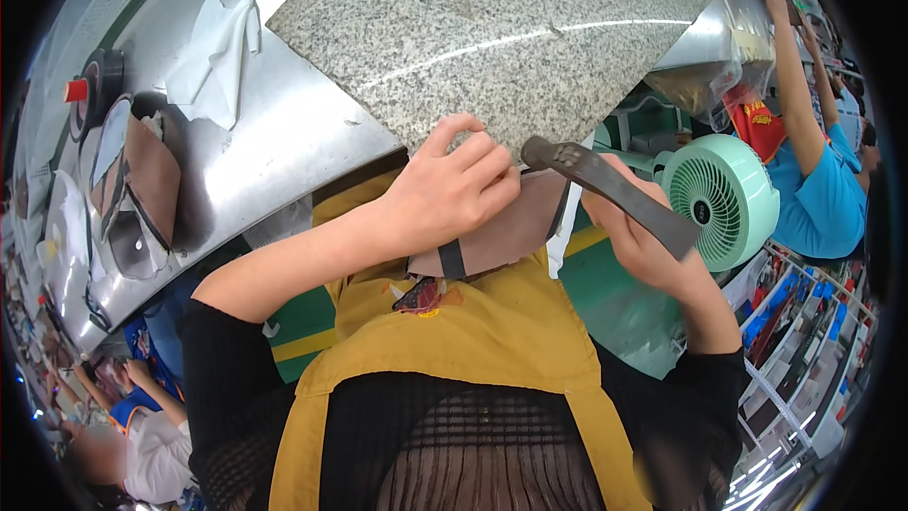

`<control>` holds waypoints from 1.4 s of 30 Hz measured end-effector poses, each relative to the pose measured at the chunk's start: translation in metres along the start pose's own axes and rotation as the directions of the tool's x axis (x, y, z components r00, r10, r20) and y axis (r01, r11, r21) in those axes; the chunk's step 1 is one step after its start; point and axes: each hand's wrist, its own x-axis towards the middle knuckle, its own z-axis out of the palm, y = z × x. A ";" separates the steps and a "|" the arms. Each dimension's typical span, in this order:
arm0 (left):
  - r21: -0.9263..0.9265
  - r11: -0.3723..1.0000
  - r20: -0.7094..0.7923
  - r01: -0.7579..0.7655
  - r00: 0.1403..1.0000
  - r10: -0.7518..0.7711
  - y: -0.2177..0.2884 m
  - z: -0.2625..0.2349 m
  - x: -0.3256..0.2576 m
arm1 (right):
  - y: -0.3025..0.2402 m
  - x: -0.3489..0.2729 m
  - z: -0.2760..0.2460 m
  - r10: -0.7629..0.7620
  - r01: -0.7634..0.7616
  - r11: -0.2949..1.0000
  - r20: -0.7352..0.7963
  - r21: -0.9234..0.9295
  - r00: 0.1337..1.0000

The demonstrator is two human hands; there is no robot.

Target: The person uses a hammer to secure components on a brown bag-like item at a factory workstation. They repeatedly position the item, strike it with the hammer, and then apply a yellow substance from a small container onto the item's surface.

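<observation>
My right hand [643, 237] is closed around a hammer whose long, curved dark metal head [624, 191] lies over the fingers. Its handle is hidden by the hand. One end of the head is by the near corner of the speckled granite slab [511, 47]. My left hand [449, 185] has its fingers bent over a brown leather piece [506, 227] with a dark strip, held at the slab's near edge above my yellow apron [445, 341]. The left fingertips and part of the leather are hidden.
On the metal table [274, 132] at left lie a white cloth [218, 57], another brown leather piece [142, 170] and a black round object with a red cap [85, 87]. A mint-green fan [714, 203] stands at right, near a co-worker in a blue shirt [818, 194].
</observation>
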 end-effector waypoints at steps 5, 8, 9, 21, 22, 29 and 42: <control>-0.010 0.997 -0.034 0.071 0.997 -0.072 0.006 0.002 -0.001 | 0.008 -0.005 0.002 -0.034 0.097 0.933 0.183 -0.348 0.983; -0.129 0.969 0.064 0.212 0.977 -0.205 0.005 -0.005 0.008 | 0.012 -0.008 0.008 -0.034 0.060 0.951 0.090 -0.302 0.995; -0.162 0.964 0.079 0.210 0.977 -0.199 0.002 -0.008 0.008 | 0.007 -0.006 0.006 0.013 0.008 0.966 0.080 -0.259 0.997; -0.180 0.964 0.047 0.198 0.980 -0.193 0.001 -0.010 0.006 | 0.014 -0.005 0.011 0.031 -0.007 0.971 0.096 -0.240 0.995; -0.181 0.962 0.049 0.203 0.979 -0.198 0.001 -0.010 0.006 | 0.013 -0.005 0.011 0.023 -0.001 0.973 0.092 -0.233 0.996; -0.188 0.959 0.073 0.214 0.976 -0.204 0.000 -0.011 0.005 | 0.012 -0.005 0.011 0.036 -0.011 0.972 0.105 -0.233 0.994; -0.109 0.979 0.065 0.170 0.984 -0.164 0.008 -0.012 0.004 | 0.008 -0.008 0.013 0.098 -0.091 0.972 0.022 -0.218 0.995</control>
